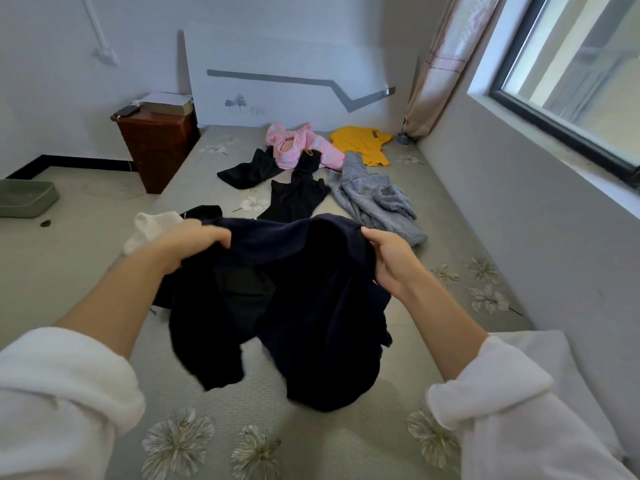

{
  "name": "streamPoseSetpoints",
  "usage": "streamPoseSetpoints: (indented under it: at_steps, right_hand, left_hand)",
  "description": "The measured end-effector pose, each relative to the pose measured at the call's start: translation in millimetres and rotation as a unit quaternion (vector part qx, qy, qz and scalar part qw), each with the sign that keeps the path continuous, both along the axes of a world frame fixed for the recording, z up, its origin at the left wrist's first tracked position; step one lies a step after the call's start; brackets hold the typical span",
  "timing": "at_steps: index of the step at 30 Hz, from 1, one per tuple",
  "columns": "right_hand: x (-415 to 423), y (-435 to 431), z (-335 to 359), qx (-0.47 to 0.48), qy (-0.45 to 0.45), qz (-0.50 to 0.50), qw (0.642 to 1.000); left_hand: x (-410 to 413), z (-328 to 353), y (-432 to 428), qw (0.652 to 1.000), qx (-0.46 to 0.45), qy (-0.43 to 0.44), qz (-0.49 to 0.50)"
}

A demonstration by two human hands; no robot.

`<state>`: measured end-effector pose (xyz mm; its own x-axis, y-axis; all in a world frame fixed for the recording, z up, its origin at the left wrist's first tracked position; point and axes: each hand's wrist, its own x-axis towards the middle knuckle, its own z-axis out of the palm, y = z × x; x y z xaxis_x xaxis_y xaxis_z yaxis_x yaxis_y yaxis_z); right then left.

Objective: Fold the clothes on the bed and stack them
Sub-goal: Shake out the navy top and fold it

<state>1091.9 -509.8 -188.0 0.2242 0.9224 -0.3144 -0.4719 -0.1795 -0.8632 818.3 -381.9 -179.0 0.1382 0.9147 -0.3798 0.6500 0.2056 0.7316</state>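
I hold a dark navy garment point(294, 299) up over the bed point(346, 441). My left hand point(194, 242) grips its top edge on the left, and my right hand point(389, 259) grips the top edge on the right. The cloth hangs down between my arms, its lower part bunched near the mattress. Further up the bed lie a grey fleece garment point(374, 199), a black garment point(298, 195), another black piece point(249, 171), a pink patterned garment point(299, 147) and a yellow shirt point(363, 143). A white garment point(152, 226) lies left, beside my left hand.
A brown bedside cabinet point(157, 147) with a box on top stands at the bed's far left corner. A green basin point(26, 199) sits on the floor to the left. The wall with a window point(571, 77) runs along the bed's right side.
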Motion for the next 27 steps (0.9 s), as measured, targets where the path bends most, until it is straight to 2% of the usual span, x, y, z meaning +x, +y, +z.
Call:
streamPoseSetpoints:
  at_steps: [2,3,4,7,10,12,15,17,19,21,23,25,27]
  right_hand:
    - [-1.0,1.9,4.2,0.012,-0.019,0.022,1.000]
    - [-2.7,2.7,4.6,0.009,-0.042,0.035,0.998]
    - [-4.9,3.1,4.3,0.004,-0.072,0.051,0.996]
    - [-13.7,3.9,-0.6,-0.005,-0.143,0.114,0.983]
    - [-21.8,5.6,-8.6,-0.017,-0.154,0.153,0.976]
    - [-22.0,6.2,-12.6,-0.022,-0.141,0.152,0.978]
    - [-12.9,2.1,-20.4,-0.017,-0.097,0.108,0.989]
    - [-6.3,-4.8,-29.5,-0.023,-0.070,0.066,0.995]
    - [-1.7,-13.2,-43.3,-0.061,-0.110,0.055,0.991]
    - [-1.6,-23.7,-59.9,-0.119,-0.204,0.096,0.967]
    - [-3.7,-33.1,-77.3,-0.174,-0.292,0.187,0.922]
    - [-6.5,-41.0,-92.4,-0.214,-0.327,0.296,0.872]
    - [-13.9,-46.3,-105.8,-0.227,-0.331,0.368,0.839]
  left_hand:
    - [4.5,-20.5,-2.8,0.984,0.087,0.151,-0.025]
    - [10.4,-28.6,-9.2,0.977,0.111,0.180,-0.033]
    - [18.1,-36.5,-16.9,0.977,0.128,0.166,-0.048]
    - [46.5,-48.7,-49.0,0.971,0.160,-0.015,-0.175]
    - [64.9,-52.9,-71.2,0.936,0.217,-0.060,-0.271]
    - [70.9,-54.5,-72.9,0.927,0.262,-0.070,-0.261]
    - [74.7,-47.8,-70.2,0.954,0.204,-0.115,-0.185]
    - [78.6,-38.8,-67.1,0.961,0.187,-0.145,-0.145]
    - [85.6,-27.2,-65.5,0.962,0.194,-0.158,-0.109]
    - [93.9,-14.6,-63.5,0.961,0.203,-0.168,-0.080]
    - [102.4,-2.6,-60.9,0.959,0.202,-0.190,-0.061]
    - [110.5,11.4,-59.3,0.956,0.181,-0.230,-0.039]
    - [118.1,24.1,-58.7,0.947,0.162,-0.276,-0.014]
